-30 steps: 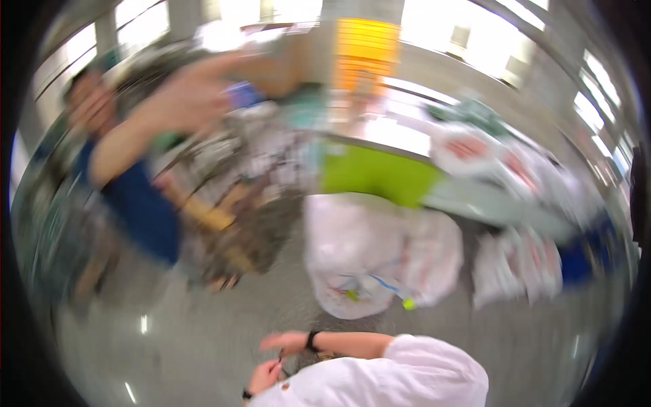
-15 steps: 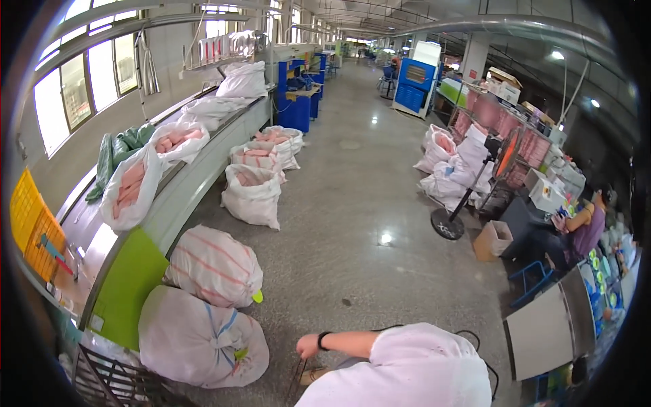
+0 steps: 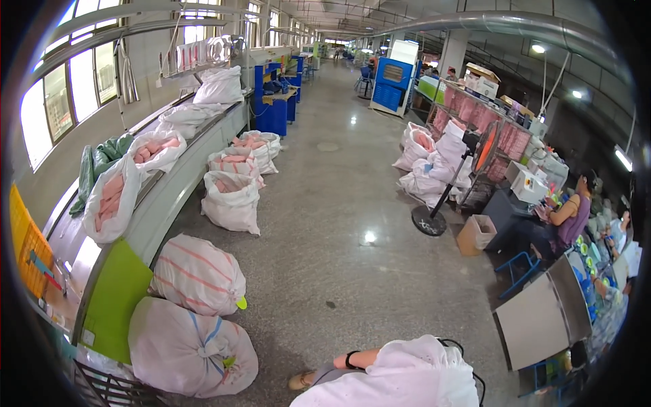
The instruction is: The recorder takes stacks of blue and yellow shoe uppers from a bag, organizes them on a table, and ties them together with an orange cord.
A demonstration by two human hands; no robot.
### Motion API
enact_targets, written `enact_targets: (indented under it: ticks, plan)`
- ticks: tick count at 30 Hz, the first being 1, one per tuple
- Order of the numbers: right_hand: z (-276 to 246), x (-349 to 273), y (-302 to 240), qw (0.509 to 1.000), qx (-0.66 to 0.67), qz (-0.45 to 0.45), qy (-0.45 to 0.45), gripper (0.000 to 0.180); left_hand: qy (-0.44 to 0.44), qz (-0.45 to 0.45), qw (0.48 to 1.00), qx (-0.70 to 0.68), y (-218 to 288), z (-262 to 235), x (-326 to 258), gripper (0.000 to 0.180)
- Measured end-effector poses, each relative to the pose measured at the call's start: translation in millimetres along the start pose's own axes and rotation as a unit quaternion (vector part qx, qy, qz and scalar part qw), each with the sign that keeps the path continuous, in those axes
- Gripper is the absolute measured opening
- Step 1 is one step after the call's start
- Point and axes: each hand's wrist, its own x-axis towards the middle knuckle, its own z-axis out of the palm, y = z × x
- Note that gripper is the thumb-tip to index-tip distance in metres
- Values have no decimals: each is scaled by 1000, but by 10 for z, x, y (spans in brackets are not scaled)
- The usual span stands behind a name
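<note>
My right hand (image 3: 340,361) shows only in small part at the lower edge, beside my grey trouser leg. A black band (image 3: 350,360) circles the wrist, and a loose white sleeve (image 3: 413,370) covers the upper arm. The fingers are hidden, so I cannot make out whether they hold anything. Below the hand, a tan shoe (image 3: 302,381) stands on the floor. My left hand is out of sight. The nearest things to the left are a bulging tied white sack (image 3: 183,346) with blue stripes and, behind it, a red-striped sack (image 3: 196,275).
Open white sacks (image 3: 232,202) of pink pieces stand along a long bench (image 3: 163,197) on the left. A green board (image 3: 119,298) leans there. A floor fan (image 3: 428,220), a cardboard box (image 3: 476,235) and a seated co-worker (image 3: 573,217) are on the right. A grey table (image 3: 536,325) stands nearer.
My view has turned slightly right, so the surroundings sit further left. The right hand, seen as a closed fist before, has drawn back toward my body and is now mostly hidden.
</note>
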Motion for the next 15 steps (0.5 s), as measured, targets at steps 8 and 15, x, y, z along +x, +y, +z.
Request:
enact_targets:
  ticks: [8,15]
  plan:
    - [-1137,-344,-366,997,34,-41,48,20,39,-1,999,19,-1155,378,40,29]
    - [-956,-382,-301,979,131,-112,109,14,63,4,997,38,-1960,620,126,29]
